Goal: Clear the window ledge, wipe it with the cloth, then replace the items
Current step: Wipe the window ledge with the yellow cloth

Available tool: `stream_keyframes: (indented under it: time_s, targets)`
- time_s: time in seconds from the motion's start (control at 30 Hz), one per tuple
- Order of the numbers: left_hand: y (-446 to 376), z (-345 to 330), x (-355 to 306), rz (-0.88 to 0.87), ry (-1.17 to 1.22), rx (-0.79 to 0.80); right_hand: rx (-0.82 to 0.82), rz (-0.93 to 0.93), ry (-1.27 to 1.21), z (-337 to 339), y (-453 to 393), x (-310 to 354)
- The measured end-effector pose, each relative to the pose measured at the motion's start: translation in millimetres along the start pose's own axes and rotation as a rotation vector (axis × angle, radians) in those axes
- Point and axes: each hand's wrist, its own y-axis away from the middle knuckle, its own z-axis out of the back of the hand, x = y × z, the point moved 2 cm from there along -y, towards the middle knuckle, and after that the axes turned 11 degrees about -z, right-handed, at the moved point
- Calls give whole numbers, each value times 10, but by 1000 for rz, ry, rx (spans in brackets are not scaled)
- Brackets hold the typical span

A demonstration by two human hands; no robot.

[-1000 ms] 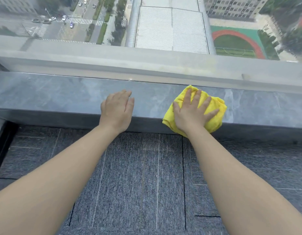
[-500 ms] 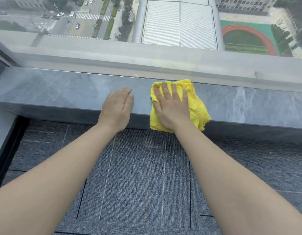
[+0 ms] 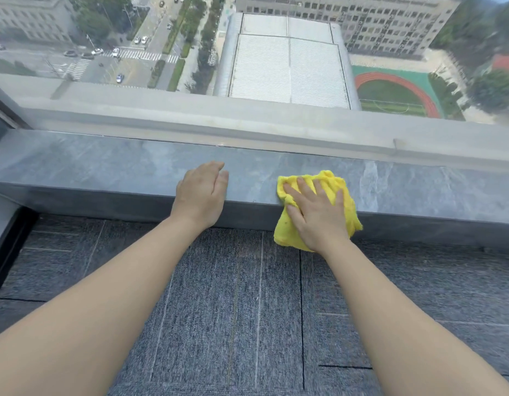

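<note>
Grey stone ledge looks bare, so wiping's underway. Right hand, grip spread flat, presses the yellow cloth over the near edge; left hand rests flat, probably for balance.

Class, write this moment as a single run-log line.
stage: wiping | right hand: flat on yellow cloth at ledge front edge | left hand: flat on ledge | items: none in view

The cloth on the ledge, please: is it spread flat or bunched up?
Bunched: the cloth lies in crumpled folds under the right hand, draped over the ledge edge.
</note>
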Motion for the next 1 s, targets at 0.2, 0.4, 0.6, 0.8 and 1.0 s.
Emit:
stream_keyframes:
  time_s: [0.2,0.4,0.6,0.8,1.0]
  targets:
    - [-142,-203,-52,-29,-101,40,-31,-308,-45,-28,-195,-22]
    - [-200,-250,106,-69,-217,140,-58,-408,-84,52,-569,28]
    - [-184,-274,124,-90,-264,156,-107,-324,-24,52,-605,141]
    - [-251,-328,-25,-116,-265,64,-95,122,87,22,-427,79]
    - [-295,-571,-391,-174,-194,140,-113,111,62,9,-163,-438]
